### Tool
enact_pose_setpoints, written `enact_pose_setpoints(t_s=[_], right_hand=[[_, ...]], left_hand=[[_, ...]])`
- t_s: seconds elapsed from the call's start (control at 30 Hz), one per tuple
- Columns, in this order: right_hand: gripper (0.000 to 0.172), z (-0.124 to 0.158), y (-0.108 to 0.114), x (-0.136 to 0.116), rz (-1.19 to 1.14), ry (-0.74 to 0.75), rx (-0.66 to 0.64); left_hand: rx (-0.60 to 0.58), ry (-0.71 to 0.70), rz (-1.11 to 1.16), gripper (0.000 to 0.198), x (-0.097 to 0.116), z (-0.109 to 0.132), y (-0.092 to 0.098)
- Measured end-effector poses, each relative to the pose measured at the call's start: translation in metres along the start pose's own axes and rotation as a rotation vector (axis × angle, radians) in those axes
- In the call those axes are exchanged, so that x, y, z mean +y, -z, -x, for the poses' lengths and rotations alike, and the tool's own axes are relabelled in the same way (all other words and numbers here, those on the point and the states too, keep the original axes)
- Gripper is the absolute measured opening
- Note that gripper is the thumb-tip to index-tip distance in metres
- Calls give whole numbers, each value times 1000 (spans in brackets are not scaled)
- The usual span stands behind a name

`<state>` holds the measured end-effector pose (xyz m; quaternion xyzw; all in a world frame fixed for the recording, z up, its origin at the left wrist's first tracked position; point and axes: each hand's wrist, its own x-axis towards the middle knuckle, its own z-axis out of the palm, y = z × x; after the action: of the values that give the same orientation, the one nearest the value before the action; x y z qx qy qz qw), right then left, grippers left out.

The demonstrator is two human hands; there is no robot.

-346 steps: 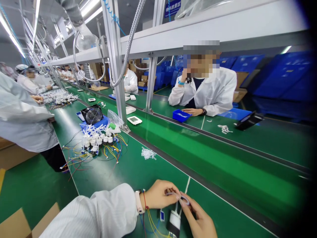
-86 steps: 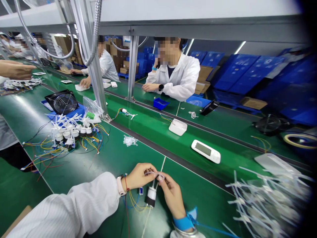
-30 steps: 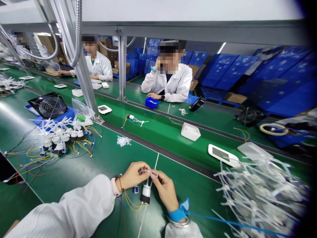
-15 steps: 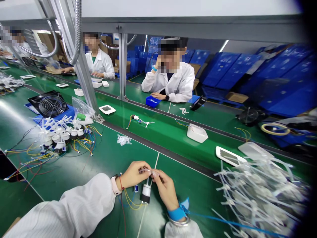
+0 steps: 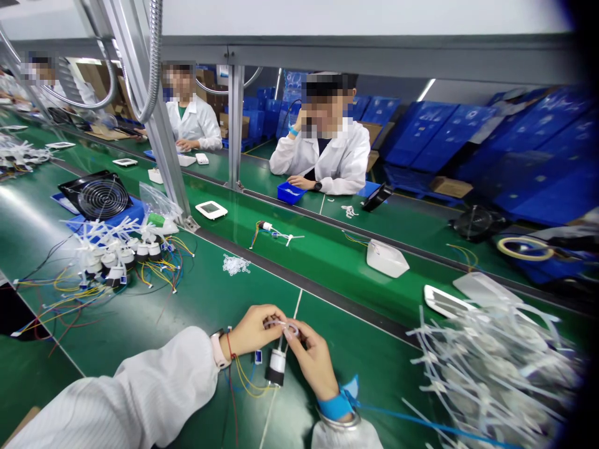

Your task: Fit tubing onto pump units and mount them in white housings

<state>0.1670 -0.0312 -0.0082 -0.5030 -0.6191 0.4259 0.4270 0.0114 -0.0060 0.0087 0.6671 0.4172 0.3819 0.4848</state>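
Observation:
My left hand [image 5: 253, 330] and my right hand [image 5: 312, 358] meet over the green bench, both pinching a thin white cable tie [image 5: 286, 325] looped between the fingertips. Just below them stands a small black-and-white cylindrical part [image 5: 276, 368] with yellow, red and blue wires [image 5: 243, 380] trailing left under my left wrist. A blue strap [image 5: 337, 402] circles my right wrist.
A heap of white cable ties [image 5: 486, 368] lies at the right. Wired cylinders [image 5: 116, 262] and a black fan [image 5: 96, 196] sit at the left. White casings [image 5: 386, 257] ride the green conveyor. Small white rings [image 5: 235, 264] lie nearby. People in white coats sit opposite.
My hands stay in place, still working the tie over the cylinder. The white casings and the wired part on the conveyor have drifted to the right.

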Motion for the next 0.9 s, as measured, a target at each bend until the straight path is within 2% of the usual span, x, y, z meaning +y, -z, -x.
enact_pose_setpoints(t_s=[0.23, 0.43, 0.67, 0.9], right_hand=[[40, 0, 1, 5, -55, -70, 18], [44, 0, 4, 8, -29, -57, 40], [47, -1, 6, 12, -1, -49, 4], [48, 0, 6, 6, -24, -34, -37]], left_hand=[[-20, -2, 56, 15, -1, 1, -1], [-14, -17, 58, 25, 1, 1, 0], [1, 13, 23, 27, -2, 0, 0], [11, 44, 82, 28, -4, 0, -2]])
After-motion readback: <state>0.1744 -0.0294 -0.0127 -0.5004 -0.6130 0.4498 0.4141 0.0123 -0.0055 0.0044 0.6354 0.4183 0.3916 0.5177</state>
